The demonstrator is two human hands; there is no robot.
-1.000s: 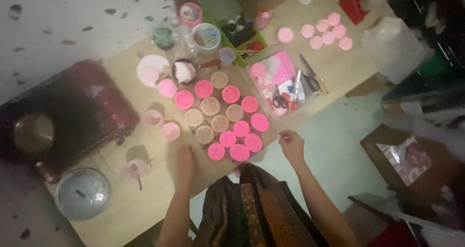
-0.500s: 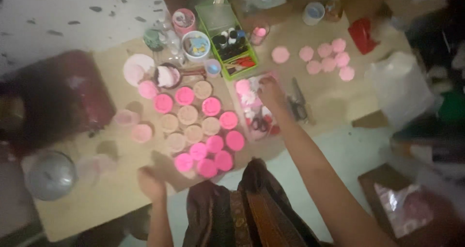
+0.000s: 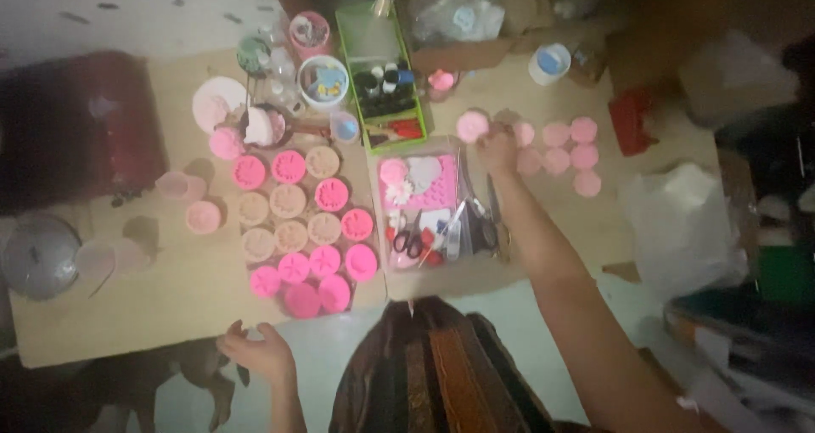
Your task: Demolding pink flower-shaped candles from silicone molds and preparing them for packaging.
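overhead, a low tan worktop [image 3: 170,306] runs across the view, lying on a pale floor that is speckled at the far left and plain along the near edge. the right hand [image 3: 498,151] reaches out over the far middle of the worktop, its fingers bent around a round pink disc [image 3: 472,126]; the blur hides whether it truly grips the disc or only touches it. just to the right of that hand a loose cluster of pink discs [image 3: 570,154] lies flat toward the far right side of the worktop. the left hand [image 3: 257,352] hangs off the near edge, palm up, fingers loosely curled and holding nothing. between the hands, near the middle, rows of pink and beige round moulds [image 3: 301,221] sit close together, and beside them a shallow tray [image 3: 437,212] holds scissors and small pink pieces. a green box [image 3: 379,76] of small bottles stands at the far edge. a dark red case [image 3: 76,127] covers the far left corner, with a domed glass lid [image 3: 38,255] below it at the left edge. a white plastic bag [image 3: 679,229] slumps past the right edge.
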